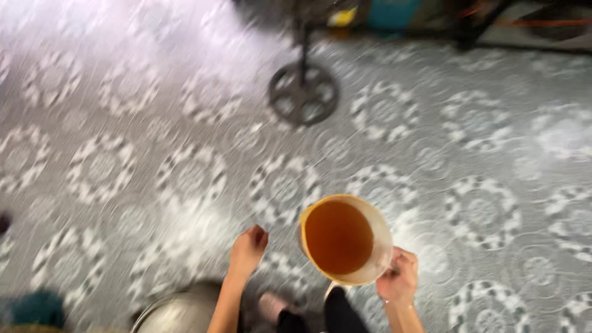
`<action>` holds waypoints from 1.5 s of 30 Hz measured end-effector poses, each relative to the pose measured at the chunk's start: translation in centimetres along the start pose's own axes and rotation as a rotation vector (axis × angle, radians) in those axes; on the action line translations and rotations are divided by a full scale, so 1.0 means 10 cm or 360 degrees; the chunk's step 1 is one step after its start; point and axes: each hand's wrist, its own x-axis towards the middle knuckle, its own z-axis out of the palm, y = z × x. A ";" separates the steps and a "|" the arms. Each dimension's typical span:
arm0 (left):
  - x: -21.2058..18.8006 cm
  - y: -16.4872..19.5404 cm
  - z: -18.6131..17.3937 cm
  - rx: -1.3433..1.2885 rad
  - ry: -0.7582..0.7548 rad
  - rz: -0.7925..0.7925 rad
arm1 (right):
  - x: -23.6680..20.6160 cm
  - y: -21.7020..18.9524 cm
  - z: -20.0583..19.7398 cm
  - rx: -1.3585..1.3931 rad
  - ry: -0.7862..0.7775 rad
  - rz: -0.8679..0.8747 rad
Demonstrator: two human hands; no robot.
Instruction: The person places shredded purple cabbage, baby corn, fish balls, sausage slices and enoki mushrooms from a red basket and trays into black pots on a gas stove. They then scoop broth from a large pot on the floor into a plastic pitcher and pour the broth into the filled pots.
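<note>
Both forearms rise from the bottom edge of the head view. Right hand (399, 275) has its fingers clamped on the handle side of an orange jug (345, 239), held upright above the floor (154, 154), its mouth open to the camera. Left hand (248, 247) hangs free just beside the jug, fingers loosely curled together, touching nothing. Below it lies a metal bowl (179, 311), next to a foot (271, 306). Farther off stands a round stand base (303, 94), well apart.
</note>
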 end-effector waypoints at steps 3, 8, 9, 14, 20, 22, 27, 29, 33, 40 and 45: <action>0.35 1.07 0.29 -0.0041 -0.0227 -0.0095 | 0.39 -0.85 -0.21 -0.0168 0.0220 -0.0082; 0.83 2.58 0.95 -0.0327 -0.0232 0.0260 | 1.11 -2.09 -0.64 -0.0036 0.0430 -0.0400; 0.93 2.78 1.08 -0.0330 -0.0282 0.0287 | 1.21 -2.29 -0.77 -0.0022 0.0483 -0.0466; 1.76 3.49 1.86 -0.0455 -0.0389 0.0453 | 1.94 -3.17 -1.49 0.0091 0.0618 -0.0769; 3.04 4.48 3.07 -0.0243 -0.0515 0.0456 | 3.02 -4.34 -2.17 0.0084 0.0937 -0.0943; 3.70 5.28 3.59 -0.0215 -0.0525 0.0593 | 3.50 -4.83 -2.35 0.0104 0.1124 -0.0892; 4.29 7.26 4.55 -0.0390 -0.0739 0.0944 | 4.25 -5.77 -3.01 0.0089 0.1299 -0.1014; 4.50 8.07 4.87 -0.0424 -0.0846 0.1211 | 4.64 -6.03 -3.29 0.0136 0.1215 -0.1165; 4.77 9.28 5.46 -0.0208 -0.0983 0.1293 | 5.46 -6.67 -3.83 0.0237 0.1473 -0.1126; 5.88 10.18 6.58 -0.0157 -0.0900 0.1090 | 7.42 -8.05 -4.65 0.0146 0.1086 -0.1228; 7.05 10.53 7.34 -0.0076 -0.0722 0.0887 | 8.86 -8.99 -4.97 0.0185 0.1234 -0.1166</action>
